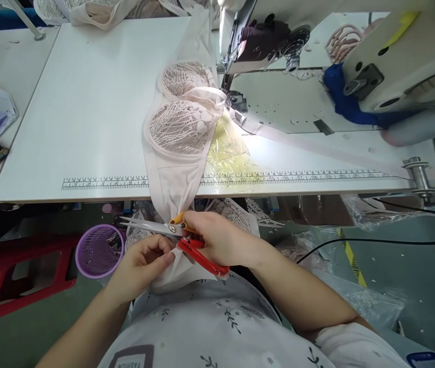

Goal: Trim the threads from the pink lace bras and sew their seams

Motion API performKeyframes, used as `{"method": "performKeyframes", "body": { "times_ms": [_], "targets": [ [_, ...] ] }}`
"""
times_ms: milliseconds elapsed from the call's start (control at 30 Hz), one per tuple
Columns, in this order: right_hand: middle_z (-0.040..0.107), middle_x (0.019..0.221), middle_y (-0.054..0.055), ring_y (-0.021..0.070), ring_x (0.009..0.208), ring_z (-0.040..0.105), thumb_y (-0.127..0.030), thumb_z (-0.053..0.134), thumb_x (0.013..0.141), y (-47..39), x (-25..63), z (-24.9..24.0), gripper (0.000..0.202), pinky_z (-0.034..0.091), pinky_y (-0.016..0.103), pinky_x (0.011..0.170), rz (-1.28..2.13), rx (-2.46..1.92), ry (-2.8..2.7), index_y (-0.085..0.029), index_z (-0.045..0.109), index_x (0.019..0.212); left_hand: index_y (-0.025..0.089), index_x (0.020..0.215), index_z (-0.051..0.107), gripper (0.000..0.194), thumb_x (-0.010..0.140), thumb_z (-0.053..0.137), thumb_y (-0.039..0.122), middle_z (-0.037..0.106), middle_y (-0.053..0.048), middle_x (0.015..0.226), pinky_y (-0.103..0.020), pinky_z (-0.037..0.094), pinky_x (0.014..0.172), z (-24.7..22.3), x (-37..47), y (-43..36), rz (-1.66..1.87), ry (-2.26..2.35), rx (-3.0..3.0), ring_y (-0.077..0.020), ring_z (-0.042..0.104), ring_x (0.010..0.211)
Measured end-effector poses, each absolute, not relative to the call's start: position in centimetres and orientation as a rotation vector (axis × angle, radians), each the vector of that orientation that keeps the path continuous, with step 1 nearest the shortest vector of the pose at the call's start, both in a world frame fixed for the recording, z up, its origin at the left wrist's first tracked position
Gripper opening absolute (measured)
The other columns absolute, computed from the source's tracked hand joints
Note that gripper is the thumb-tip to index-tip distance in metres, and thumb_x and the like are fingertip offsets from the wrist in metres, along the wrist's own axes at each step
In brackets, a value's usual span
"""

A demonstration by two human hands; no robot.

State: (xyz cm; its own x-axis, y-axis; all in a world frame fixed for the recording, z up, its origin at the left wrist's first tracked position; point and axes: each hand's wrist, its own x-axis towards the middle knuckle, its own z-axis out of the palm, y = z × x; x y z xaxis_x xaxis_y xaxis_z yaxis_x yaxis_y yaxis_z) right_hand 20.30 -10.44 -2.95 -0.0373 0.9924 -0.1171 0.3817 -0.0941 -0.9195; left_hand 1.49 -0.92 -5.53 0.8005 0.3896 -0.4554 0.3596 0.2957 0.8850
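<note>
A pale pink lace bra [181,128] lies over the white table, its near end hanging past the front edge toward my lap. My left hand [144,263] pinches the pale fabric between thumb and fingers, low over my lap. Beside it, my right hand [215,235] is closed around scissors [150,226] with orange handles, their blades pointing left above my left hand. A red tool [202,258], perhaps a stapler or thread cutter, also sits in my right hand. The bra's upper part rests by the sewing machine's presser foot [236,99].
A sewing machine [274,36] stands at the back right. A printed ruler [125,182] runs along the table's front edge. Below left are a purple basket [98,255] and a red stool [22,299]. A pale strap [317,148] stretches right to a metal guide [418,176].
</note>
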Motion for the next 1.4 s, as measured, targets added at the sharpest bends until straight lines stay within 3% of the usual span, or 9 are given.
{"method": "performKeyframes", "body": {
  "times_ms": [200,367,467,567,667,767,1000,1400],
  "targets": [
    [0.049,0.069,-0.005,0.0092,0.058,0.042,-0.014,0.061,0.072,-10.5,20.2,-2.7,0.031,0.029,0.021,0.050,1.140,-1.563,-1.478,-0.022,0.031,0.070,0.017,0.089,0.064,0.022,0.080,0.064,0.036,0.060,-0.002,0.076,-0.024,0.045,0.067,-4.5,2.1,-1.1,0.035,0.668,1.422,-0.0125,0.053,0.067],
    [0.048,0.067,-0.005,0.0096,0.056,0.042,-0.013,0.060,0.072,-10.5,19.8,-3.0,0.027,0.033,0.021,0.049,1.160,-1.565,-1.385,-0.022,0.035,0.069,0.015,0.076,0.064,0.025,0.080,0.063,0.040,0.057,-0.001,0.068,-0.023,0.040,0.059,-4.4,2.6,-1.1,-0.005,0.651,1.391,-0.0122,0.049,0.063],
    [0.050,0.070,-0.002,0.0123,0.058,0.047,-0.024,0.059,0.078,-11.8,19.6,-3.4,0.016,0.040,0.025,0.053,1.059,-1.544,-1.217,-0.022,0.044,0.082,0.015,0.072,0.062,0.026,0.078,0.065,0.040,0.054,0.000,0.065,-0.021,0.035,0.054,-5.0,2.2,-1.0,0.040,0.716,1.309,-0.0099,0.045,0.059],
    [0.054,0.086,0.004,0.0177,0.073,0.052,-0.037,0.056,0.082,-14.2,19.7,-3.7,0.025,0.045,0.031,0.064,0.871,-1.460,-1.242,-0.021,0.046,0.097,0.015,0.070,0.060,0.027,0.077,0.066,0.040,0.052,0.002,0.062,-0.020,0.031,0.052,-5.6,1.6,-0.7,0.057,0.761,1.222,-0.0084,0.042,0.056],
    [0.049,0.077,0.002,0.0169,0.066,0.047,-0.051,0.052,0.082,-16.6,19.6,-4.3,0.031,0.040,0.030,0.058,1.026,-1.513,-1.467,-0.021,0.042,0.078,0.015,0.071,0.060,0.028,0.076,0.067,0.041,0.052,0.002,0.062,-0.020,0.030,0.052,-5.9,1.1,-0.5,0.057,0.791,1.168,-0.0084,0.043,0.056],
    [0.041,0.063,-0.002,0.0128,0.055,0.038,-0.051,0.048,0.082,-18.1,19.2,-5.3,0.039,0.031,0.027,0.052,1.321,-1.656,-1.587,-0.022,0.028,0.064,0.014,0.069,0.059,0.029,0.074,0.068,0.041,0.053,0.001,0.063,-0.019,0.031,0.052,-5.8,1.1,-0.5,0.080,0.803,1.171,-0.0087,0.043,0.056],
    [0.041,0.063,-0.004,0.0106,0.055,0.037,-0.047,0.047,0.085,-17.6,18.0,-6.3,0.036,0.028,0.025,0.051,1.335,-1.690,-1.537,-0.022,0.030,0.067,0.014,0.068,0.059,0.029,0.073,0.068,0.040,0.054,0.000,0.064,-0.020,0.034,0.055,-5.0,2.0,-1.2,0.120,0.808,1.223,-0.0099,0.046,0.059],
    [0.041,0.058,-0.003,0.0098,0.049,0.033,-0.045,0.051,0.081,-15.4,17.1,-4.6,0.037,0.023,0.024,0.049,1.376,-1.897,-1.516,-0.021,0.030,0.062,0.015,0.064,0.051,0.026,0.073,0.063,0.037,0.045,0.005,0.058,-0.020,0.028,0.050,-5.0,2.3,-1.8,0.177,0.846,1.224,-0.0074,0.036,0.053]
  ]
}}
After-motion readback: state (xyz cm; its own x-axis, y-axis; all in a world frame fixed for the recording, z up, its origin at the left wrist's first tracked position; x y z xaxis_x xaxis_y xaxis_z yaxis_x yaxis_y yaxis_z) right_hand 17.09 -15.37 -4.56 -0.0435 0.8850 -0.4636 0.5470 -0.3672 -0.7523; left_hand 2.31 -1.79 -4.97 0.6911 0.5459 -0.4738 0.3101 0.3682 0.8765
